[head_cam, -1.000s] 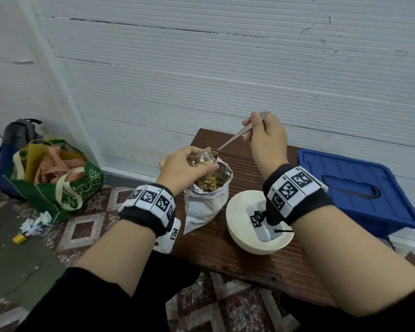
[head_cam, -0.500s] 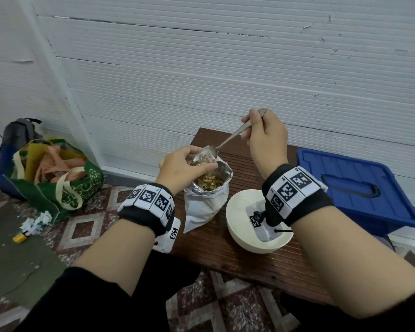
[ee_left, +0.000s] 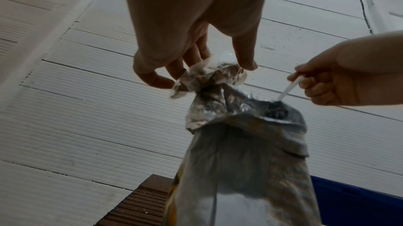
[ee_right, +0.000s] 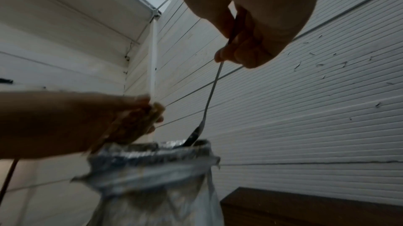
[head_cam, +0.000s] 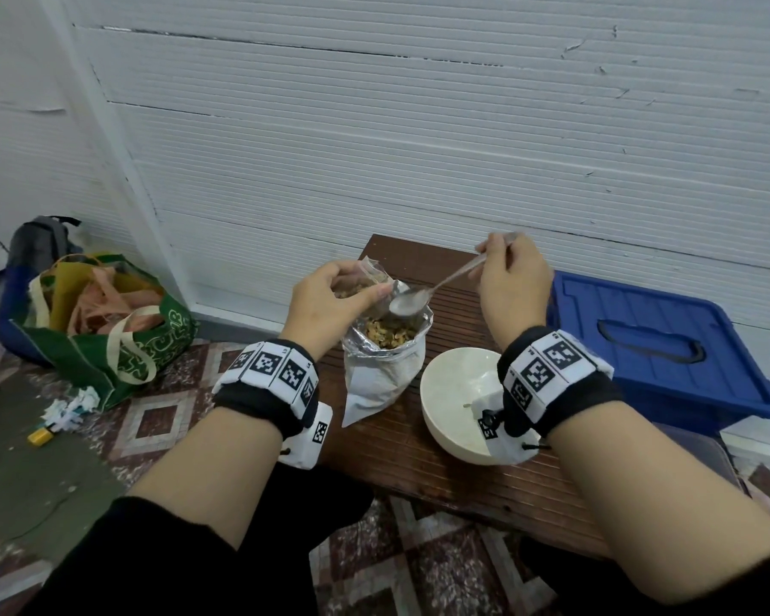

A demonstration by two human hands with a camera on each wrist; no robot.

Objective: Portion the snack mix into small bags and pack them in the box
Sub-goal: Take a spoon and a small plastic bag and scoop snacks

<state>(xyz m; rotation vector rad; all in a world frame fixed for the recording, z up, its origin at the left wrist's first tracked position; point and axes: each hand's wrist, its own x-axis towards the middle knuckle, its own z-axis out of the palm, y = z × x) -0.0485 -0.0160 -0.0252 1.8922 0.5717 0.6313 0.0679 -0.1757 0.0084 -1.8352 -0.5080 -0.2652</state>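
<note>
A silver foil snack bag (head_cam: 385, 371) stands open on the brown bench (head_cam: 441, 460), with snack mix (head_cam: 390, 333) showing inside. My left hand (head_cam: 330, 300) grips a small clear bag (head_cam: 370, 277) part-filled with mix, just above the foil bag's left rim. The same small bag (ee_left: 209, 74) is pinched between thumb and fingers in the left wrist view. My right hand (head_cam: 507, 277) holds a metal spoon (head_cam: 436, 289) by its handle. Its empty bowl hangs over the foil bag's mouth. In the right wrist view the spoon (ee_right: 207, 105) dips toward the foil bag (ee_right: 157, 169).
A white bowl (head_cam: 454, 402) sits on the bench right of the foil bag, under my right wrist. A closed blue plastic box (head_cam: 659, 349) stands at the right. On the tiled floor at left are a green tote bag (head_cam: 107, 326) and paper scraps (head_cam: 70, 406).
The spoon tipped its load into the small bag and has drawn back, empty, over the foil bag's mouth. My left hand has lifted the small bag slightly.
</note>
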